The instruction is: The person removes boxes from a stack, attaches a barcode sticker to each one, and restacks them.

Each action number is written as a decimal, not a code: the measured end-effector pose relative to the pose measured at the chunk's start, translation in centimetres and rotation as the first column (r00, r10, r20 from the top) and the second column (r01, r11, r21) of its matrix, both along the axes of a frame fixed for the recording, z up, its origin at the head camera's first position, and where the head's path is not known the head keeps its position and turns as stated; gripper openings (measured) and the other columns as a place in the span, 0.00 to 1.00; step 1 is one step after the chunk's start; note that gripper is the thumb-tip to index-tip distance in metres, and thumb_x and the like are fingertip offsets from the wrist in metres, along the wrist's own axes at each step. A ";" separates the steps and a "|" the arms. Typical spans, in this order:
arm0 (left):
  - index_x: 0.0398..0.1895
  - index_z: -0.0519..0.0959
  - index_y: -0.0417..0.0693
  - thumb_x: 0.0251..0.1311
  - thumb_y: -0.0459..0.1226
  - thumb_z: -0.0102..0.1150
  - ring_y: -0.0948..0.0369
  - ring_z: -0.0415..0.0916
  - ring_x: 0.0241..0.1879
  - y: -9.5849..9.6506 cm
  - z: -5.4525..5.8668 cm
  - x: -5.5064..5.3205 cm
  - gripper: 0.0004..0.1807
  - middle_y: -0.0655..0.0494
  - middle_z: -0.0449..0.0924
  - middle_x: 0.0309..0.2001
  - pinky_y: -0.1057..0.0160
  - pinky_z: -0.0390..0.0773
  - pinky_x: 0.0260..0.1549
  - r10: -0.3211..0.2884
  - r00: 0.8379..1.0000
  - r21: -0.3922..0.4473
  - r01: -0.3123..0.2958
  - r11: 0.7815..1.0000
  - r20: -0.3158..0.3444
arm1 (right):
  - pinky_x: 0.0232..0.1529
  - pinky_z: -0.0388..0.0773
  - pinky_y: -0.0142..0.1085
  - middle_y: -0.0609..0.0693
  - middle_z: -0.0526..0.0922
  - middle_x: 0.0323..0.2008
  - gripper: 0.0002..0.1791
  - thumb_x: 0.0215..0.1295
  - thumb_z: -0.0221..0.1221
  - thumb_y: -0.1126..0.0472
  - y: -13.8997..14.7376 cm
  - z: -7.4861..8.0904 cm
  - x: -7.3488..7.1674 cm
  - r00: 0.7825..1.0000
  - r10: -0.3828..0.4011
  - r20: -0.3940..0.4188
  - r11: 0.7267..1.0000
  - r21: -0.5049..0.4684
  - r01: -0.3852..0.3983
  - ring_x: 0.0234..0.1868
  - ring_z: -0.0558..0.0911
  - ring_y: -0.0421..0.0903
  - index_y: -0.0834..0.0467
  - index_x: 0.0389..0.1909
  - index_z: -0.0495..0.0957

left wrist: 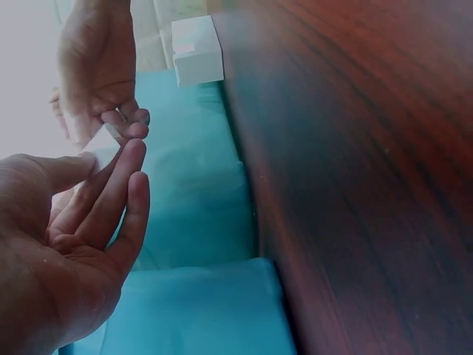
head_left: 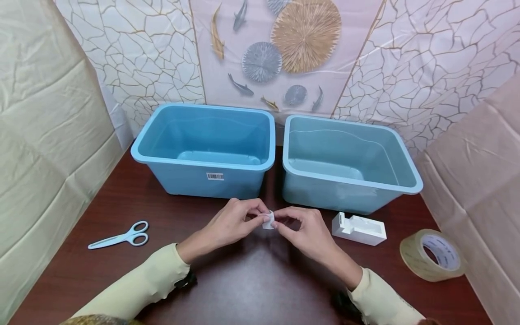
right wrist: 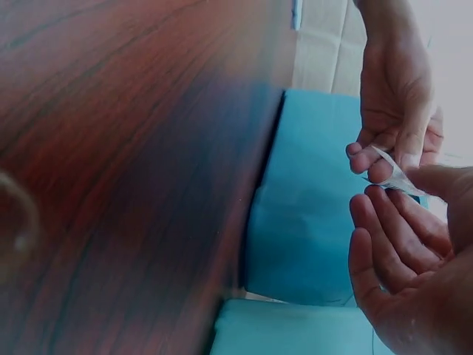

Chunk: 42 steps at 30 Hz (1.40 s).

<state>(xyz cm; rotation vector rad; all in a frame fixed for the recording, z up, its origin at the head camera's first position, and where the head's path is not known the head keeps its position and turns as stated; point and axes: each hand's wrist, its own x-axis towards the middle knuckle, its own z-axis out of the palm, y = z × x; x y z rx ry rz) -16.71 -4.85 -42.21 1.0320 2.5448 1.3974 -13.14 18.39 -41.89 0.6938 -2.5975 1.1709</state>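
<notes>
Both hands meet over the table in front of the two bins, at a small white paper-like piece [head_left: 268,220]. My left hand [head_left: 232,222] pinches it between thumb and fingertips from the left. From the other side, the thumb and fingertips of my right hand [head_left: 309,231] pinch its right edge. In the left wrist view the white piece [left wrist: 103,148] lies under the left thumb, partly hidden by fingers. The right wrist view shows the piece [right wrist: 397,176] thin and bent, stretched between the two hands.
Behind the hands stand a blue bin [head_left: 211,180] at left and a paler blue-green bin [head_left: 325,189] at right. Light blue scissors [head_left: 122,237] lie at left. At right are a white box-shaped holder [head_left: 359,229] and a roll of clear tape [head_left: 432,255].
</notes>
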 end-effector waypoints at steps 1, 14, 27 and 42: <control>0.42 0.86 0.56 0.71 0.41 0.67 0.71 0.88 0.40 -0.1 -0.1 0.0 0.02 0.63 0.93 0.41 0.69 0.84 0.40 -0.003 1.000 -0.002 0.003 1.000 -0.007 | 0.35 0.84 0.33 0.38 0.93 0.41 0.09 0.65 0.73 0.59 0.0 0.0 0.0 1.000 0.000 0.015 1.000 -0.009 0.000 0.37 0.86 0.34 0.45 0.44 0.91; 0.39 0.84 0.60 0.72 0.40 0.66 0.71 0.78 0.29 -3.2 -0.1 -0.3 0.02 0.69 0.87 0.32 0.70 0.78 0.30 -0.122 0.992 -0.222 0.128 0.967 0.037 | 0.32 0.79 0.31 0.38 0.91 0.31 0.04 0.66 0.72 0.59 2.0 0.1 -0.7 0.982 -0.155 0.111 0.988 -0.003 0.156 0.29 0.81 0.37 0.45 0.36 0.92; 0.39 0.79 0.54 0.58 0.45 0.78 0.63 0.70 0.22 -4.6 -1.5 -0.6 0.16 0.63 0.75 0.22 0.61 0.69 0.21 0.022 0.990 -0.640 -0.106 0.761 -0.137 | 0.30 0.74 0.29 0.34 0.89 0.29 0.05 0.63 0.73 0.59 3.3 0.5 0.1 0.979 -0.186 -0.082 0.972 0.133 0.195 0.26 0.78 0.33 0.44 0.34 0.91; 0.34 0.89 0.58 0.77 0.55 0.56 0.67 0.89 0.29 2.0 2.8 -0.3 0.19 0.66 0.90 0.29 0.60 0.88 0.35 -0.027 0.972 -0.036 0.036 0.999 0.232 | 0.32 0.81 0.30 0.43 0.93 0.37 0.08 0.62 0.75 0.62 2.1 1.1 0.9 0.884 -0.208 -0.419 0.974 -0.004 0.227 0.34 0.89 0.39 0.50 0.42 0.92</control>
